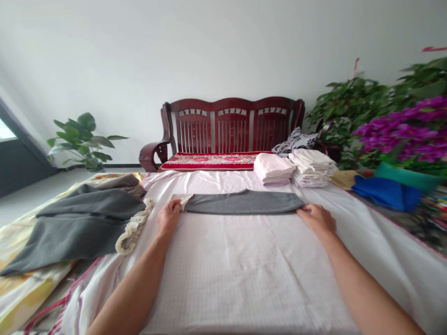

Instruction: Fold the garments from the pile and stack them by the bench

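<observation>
A pair of grey pants (240,203), folded lengthwise into a narrow strip, lies across the pale checked cloth (244,265) in front of me. My left hand (169,216) pinches its cream waistband end. At the other end, the fingers of my right hand (317,217) are closed on the grey hem. Left of my left arm lies a loose heap of grey clothing (84,223) with a ruffled cream waistband (134,230).
Two folded cloth stacks, one pinkish (274,168) and one white (312,167), stand at the back right. Behind is a red wooden bench (232,125) with a patterned cushion (296,139). Blue fabric (387,191) and purple flowers (405,128) are on the right, a potted plant (84,139) on the left.
</observation>
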Available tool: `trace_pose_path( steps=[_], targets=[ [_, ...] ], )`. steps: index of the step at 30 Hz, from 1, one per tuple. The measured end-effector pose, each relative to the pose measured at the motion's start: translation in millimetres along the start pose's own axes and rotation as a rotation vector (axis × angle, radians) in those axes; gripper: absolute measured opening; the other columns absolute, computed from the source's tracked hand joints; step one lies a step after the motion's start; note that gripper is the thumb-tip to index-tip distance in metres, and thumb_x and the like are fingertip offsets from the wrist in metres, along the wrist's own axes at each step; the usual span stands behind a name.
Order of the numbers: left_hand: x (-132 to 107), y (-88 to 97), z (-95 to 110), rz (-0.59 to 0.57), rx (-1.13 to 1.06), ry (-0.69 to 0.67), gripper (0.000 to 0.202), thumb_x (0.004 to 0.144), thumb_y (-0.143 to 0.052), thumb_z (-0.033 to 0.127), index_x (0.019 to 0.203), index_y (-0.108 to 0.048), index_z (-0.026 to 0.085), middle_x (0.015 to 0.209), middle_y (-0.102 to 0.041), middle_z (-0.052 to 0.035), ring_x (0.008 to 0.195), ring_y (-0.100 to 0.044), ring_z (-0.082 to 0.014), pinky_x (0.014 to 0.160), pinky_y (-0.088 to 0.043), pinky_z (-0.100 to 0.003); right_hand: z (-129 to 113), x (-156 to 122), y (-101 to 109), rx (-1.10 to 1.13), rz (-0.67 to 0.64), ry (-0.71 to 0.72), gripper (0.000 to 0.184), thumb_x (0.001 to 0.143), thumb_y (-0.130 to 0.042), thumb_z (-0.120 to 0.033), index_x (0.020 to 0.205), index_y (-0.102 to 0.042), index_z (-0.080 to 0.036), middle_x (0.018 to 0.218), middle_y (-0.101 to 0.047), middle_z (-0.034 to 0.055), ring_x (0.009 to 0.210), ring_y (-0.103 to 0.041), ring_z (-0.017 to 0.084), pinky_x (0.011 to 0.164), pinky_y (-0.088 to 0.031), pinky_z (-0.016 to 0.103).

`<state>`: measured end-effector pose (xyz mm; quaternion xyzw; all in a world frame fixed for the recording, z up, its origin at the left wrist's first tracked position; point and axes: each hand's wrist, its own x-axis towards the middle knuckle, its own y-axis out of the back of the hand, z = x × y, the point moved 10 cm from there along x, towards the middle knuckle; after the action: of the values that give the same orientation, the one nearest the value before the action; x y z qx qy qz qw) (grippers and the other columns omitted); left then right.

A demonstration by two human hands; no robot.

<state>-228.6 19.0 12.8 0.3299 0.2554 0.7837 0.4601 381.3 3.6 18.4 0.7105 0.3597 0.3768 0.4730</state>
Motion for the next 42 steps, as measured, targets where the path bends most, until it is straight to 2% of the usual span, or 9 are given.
trace_pose_path(
  steps=[9,18,21,24,27,31,33,37,42],
  targets=[
    [-2.1,1.0,3.8,-0.030,0.132,-0.016,0.036,0.092,-0.046,0.025,0.116,-0.073,0.027,0.119,-0.075,-0.0015,0.110,-0.068,-0.0221,0.094,-0.048,-0.031,7.5,9.8,-7.0,0.003,-0.042,-0.037,0.036,0.084,-0.052,-0.044,0.100,-0.077,-0.023,0.113,-0.073,0.0138,0.097,-0.067,0.032,0.075,-0.047,0.039],
    [-16.9,-0.1,30.4,-0.114,0.283,-0.280,0.046,0.081,-0.049,0.007,0.111,-0.075,0.029,0.114,-0.073,-0.0023,0.112,-0.064,-0.0227,0.105,-0.042,-0.037,17.5,16.9,-9.1,0.067,-0.016,-0.107,0.034,0.080,-0.056,-0.043,0.097,-0.077,-0.022,0.103,-0.074,0.0173,0.090,-0.068,0.035,0.070,-0.049,0.042],
    [-17.5,-2.3,32.9,-0.143,0.283,-0.373,0.049,0.079,-0.049,0.005,0.113,-0.075,0.030,0.116,-0.072,-0.0022,0.112,-0.063,-0.0232,0.106,-0.042,-0.039,28.6,19.8,-6.1,0.126,0.071,-0.132,0.032,0.074,-0.060,-0.042,0.094,-0.077,-0.023,0.085,-0.073,0.0146,0.075,-0.067,0.034,0.060,-0.047,0.041],
    [-14.2,-4.6,29.8,-0.165,0.240,-0.435,0.052,0.078,-0.048,0.003,0.113,-0.075,0.031,0.117,-0.072,-0.0009,0.111,-0.064,-0.0212,0.104,-0.044,-0.036,26.1,14.8,13.6,0.166,0.305,-0.001,0.030,0.072,-0.058,-0.036,0.092,-0.076,-0.023,0.081,-0.072,0.0147,0.071,-0.065,0.033,0.057,-0.045,0.041],
    [-9.6,-4.8,24.5,-0.167,0.211,-0.449,0.046,0.082,-0.050,0.005,0.112,-0.076,0.029,0.116,-0.072,-0.0015,0.109,-0.065,-0.0205,0.101,-0.046,-0.034,-9.9,-6.6,34.0,0.191,0.490,0.328,0.026,0.078,-0.053,-0.030,0.093,-0.072,-0.022,0.094,-0.074,0.0173,0.087,-0.066,0.034,0.072,-0.048,0.045],
    [-6.6,-4.3,22.8,-0.168,0.203,-0.461,0.029,0.087,-0.057,0.017,0.108,-0.075,0.027,0.113,-0.073,-0.0026,0.107,-0.065,-0.0215,0.099,-0.047,-0.033,-88.4,-53.1,40.0,0.284,0.497,0.766,0.019,0.088,-0.052,-0.031,0.092,-0.069,-0.022,0.099,-0.075,0.0113,0.100,-0.066,0.029,0.091,-0.048,0.043],
    [-5.0,-4.7,22.0,-0.172,0.202,-0.455,0.025,0.088,-0.059,0.019,0.105,-0.075,0.026,0.110,-0.073,-0.0024,0.106,-0.065,-0.0212,0.097,-0.047,-0.032,-131.5,-74.8,32.2,0.330,0.391,0.888,0.017,0.091,-0.053,-0.030,0.088,-0.068,-0.023,0.095,-0.075,0.0070,0.098,-0.066,0.026,0.091,-0.048,0.040],
    [-1.2,-5.1,19.5,-0.162,0.201,-0.434,0.021,0.089,-0.058,0.019,0.100,-0.074,0.026,0.106,-0.073,-0.0022,0.104,-0.065,-0.0204,0.095,-0.046,-0.031,-217.3,-114.7,3.9,0.356,0.073,1.010,0.017,0.093,-0.054,-0.024,0.083,-0.068,-0.023,0.088,-0.072,0.0033,0.089,-0.062,0.021,0.082,-0.048,0.034],
    [-0.6,-5.0,20.9,-0.139,0.174,-0.459,0.019,0.091,-0.053,0.018,0.094,-0.071,0.023,0.099,-0.070,-0.0031,0.098,-0.064,-0.0201,0.088,-0.047,-0.030,-300.1,-149.1,-17.3,0.346,-0.082,1.066,0.013,0.091,-0.061,-0.020,0.084,-0.070,-0.023,0.088,-0.071,0.0004,0.090,-0.060,0.019,0.084,-0.045,0.031]
  ],
)
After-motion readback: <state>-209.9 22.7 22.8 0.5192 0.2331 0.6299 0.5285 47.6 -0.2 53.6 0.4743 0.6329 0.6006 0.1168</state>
